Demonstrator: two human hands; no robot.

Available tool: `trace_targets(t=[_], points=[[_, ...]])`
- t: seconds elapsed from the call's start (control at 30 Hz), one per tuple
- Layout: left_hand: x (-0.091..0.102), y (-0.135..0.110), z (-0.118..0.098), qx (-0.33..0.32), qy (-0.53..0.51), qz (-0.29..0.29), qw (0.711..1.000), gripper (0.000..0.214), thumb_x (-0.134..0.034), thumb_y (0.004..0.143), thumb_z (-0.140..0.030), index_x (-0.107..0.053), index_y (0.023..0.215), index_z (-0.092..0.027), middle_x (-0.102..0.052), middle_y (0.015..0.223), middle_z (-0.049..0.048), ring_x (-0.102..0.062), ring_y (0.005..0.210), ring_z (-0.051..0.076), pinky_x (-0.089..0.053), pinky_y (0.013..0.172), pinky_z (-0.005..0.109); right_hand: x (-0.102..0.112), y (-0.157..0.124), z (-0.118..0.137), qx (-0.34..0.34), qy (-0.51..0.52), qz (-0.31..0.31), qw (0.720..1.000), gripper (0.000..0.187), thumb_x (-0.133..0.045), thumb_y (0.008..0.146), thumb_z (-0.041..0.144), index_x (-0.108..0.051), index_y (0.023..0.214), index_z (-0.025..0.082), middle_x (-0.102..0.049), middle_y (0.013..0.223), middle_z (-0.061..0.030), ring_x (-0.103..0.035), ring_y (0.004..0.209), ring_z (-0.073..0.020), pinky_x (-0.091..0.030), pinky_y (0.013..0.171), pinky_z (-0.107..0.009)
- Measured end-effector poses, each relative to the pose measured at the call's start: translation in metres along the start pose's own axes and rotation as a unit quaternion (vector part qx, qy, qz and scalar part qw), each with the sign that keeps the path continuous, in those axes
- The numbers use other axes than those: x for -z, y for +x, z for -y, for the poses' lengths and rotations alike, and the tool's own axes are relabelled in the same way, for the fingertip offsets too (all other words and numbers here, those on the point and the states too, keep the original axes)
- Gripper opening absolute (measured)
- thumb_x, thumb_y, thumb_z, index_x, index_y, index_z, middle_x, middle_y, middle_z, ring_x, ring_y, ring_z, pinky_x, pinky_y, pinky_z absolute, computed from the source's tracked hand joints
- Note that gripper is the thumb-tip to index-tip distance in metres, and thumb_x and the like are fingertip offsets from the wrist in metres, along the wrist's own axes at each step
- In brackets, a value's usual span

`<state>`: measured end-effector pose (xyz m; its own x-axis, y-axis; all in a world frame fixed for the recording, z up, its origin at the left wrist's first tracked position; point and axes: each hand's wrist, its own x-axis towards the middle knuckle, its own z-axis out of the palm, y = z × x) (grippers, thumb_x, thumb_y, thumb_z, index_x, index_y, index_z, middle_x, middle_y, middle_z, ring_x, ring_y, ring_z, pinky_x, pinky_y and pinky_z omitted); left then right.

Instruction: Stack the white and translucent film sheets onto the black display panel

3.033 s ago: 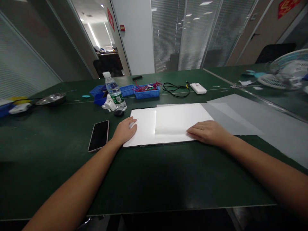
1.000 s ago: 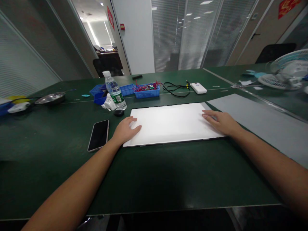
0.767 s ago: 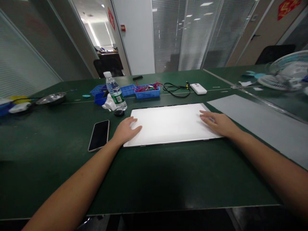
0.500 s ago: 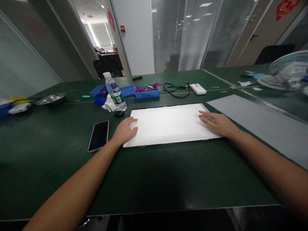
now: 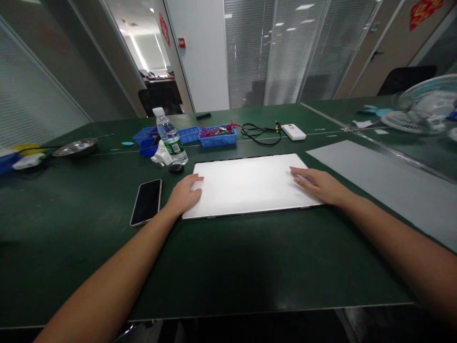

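While both your hands were on or over the white panel (image 5: 246, 186), it lay flat on the green worktop (image 5: 243, 267), mid-depth, its near long edge roughly parallel to the worktop's near edge. Left to right:

Phone (image 5: 146, 202) lay face up just off the panel's left edge, apart from it. Your left hand (image 5: 185, 193) sat across that left edge, thumb apart from the fingers; I couldn't tell if it pinched or just rested. Black mouse-like item (image 5: 176, 168) and water bottle (image 5: 170, 137) stood beyond the panel's far left corner, blue tray (image 5: 218, 139) nearer the worktop's far edge. Your right hand (image 5: 321, 185) was at the panel's right edge, fingers loosely spread, tips over the white face; contact unclear. Grey sheet (image 5: 385, 186) lay to the right of the panel, toward the worktop's seam.

Done, my read: face showed one even white, dark rim visible along far and near edges. Left: neither hand was off it yet, and the right edge was partly covered, so I couldn't check that side.

Vs. three seconds earlier: a separate sheet's left border then crossed mid-panel, and it overhung the right side; now neither showed. Your left hand sat about the same. Your right had gone from the near edge, fingers together, to the right edge, spread.
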<state>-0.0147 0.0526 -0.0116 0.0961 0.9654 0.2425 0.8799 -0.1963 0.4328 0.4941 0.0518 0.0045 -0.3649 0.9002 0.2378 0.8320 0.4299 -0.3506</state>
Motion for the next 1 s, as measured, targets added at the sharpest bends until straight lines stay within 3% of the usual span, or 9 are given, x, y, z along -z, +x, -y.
trace_targets(t=[0.23,0.43,0.53,0.77,1.0], points=[[-0.002,0.002,0.006,0.001,-0.015,-0.004,1.0,0.06,-0.06,0.083,-0.019,-0.079,0.14,-0.022,-0.067,0.162,0.0075,-0.063,0.15,0.032,-0.041,0.135,0.049,0.001,0.0,-0.006,0.009,0.027,0.001,1.0,0.066,-0.048,0.109,0.068,-0.065,0.161,0.031,-0.066,0.16,-0.007,-0.067,0.141,-0.0376,-0.052,0.121,-0.063],[-0.002,0.002,0.005,-0.003,-0.004,-0.002,1.0,0.061,-0.058,0.083,-0.017,-0.08,0.14,-0.018,-0.066,0.162,0.0107,-0.062,0.151,0.032,-0.041,0.135,0.047,0.001,0.001,-0.017,-0.05,-0.013,-0.036,0.998,0.07,-0.048,0.108,0.069,-0.066,0.16,0.025,-0.067,0.158,-0.014,-0.066,0.142,-0.0414,-0.052,0.12,-0.065],[-0.001,0.001,0.003,0.0,-0.001,-0.002,1.0,0.061,-0.058,0.081,-0.015,-0.081,0.138,-0.017,-0.066,0.161,0.0113,-0.064,0.149,0.032,-0.042,0.134,0.047,-0.005,0.002,-0.024,-0.043,-0.012,-0.028,0.999,0.068,-0.049,0.107,0.067,-0.068,0.157,0.025,-0.068,0.157,-0.0143,-0.065,0.144,-0.0406,-0.049,0.124,-0.065],[0.0,-0.001,-0.003,0.006,0.002,-0.013,1.0,0.048,-0.062,0.095,-0.038,-0.081,0.135,-0.017,-0.067,0.159,0.0146,-0.066,0.147,0.035,-0.047,0.13,0.052,-0.015,0.004,-0.029,0.009,-0.028,-0.007,1.0,0.067,-0.053,0.106,0.067,-0.067,0.158,0.026,-0.062,0.164,-0.0149,-0.055,0.154,-0.0398,-0.043,0.129,-0.066],[0.0,-0.001,-0.005,0.013,0.018,-0.006,1.0,0.048,-0.063,0.094,-0.036,-0.079,0.137,-0.02,-0.066,0.162,0.0126,-0.065,0.147,0.034,-0.046,0.131,0.05,-0.016,0.003,-0.031,0.005,-0.047,0.02,0.999,0.075,-0.048,0.107,0.071,-0.059,0.167,0.026,-0.051,0.174,-0.0143,-0.048,0.16,-0.0386,-0.038,0.133,-0.064]])
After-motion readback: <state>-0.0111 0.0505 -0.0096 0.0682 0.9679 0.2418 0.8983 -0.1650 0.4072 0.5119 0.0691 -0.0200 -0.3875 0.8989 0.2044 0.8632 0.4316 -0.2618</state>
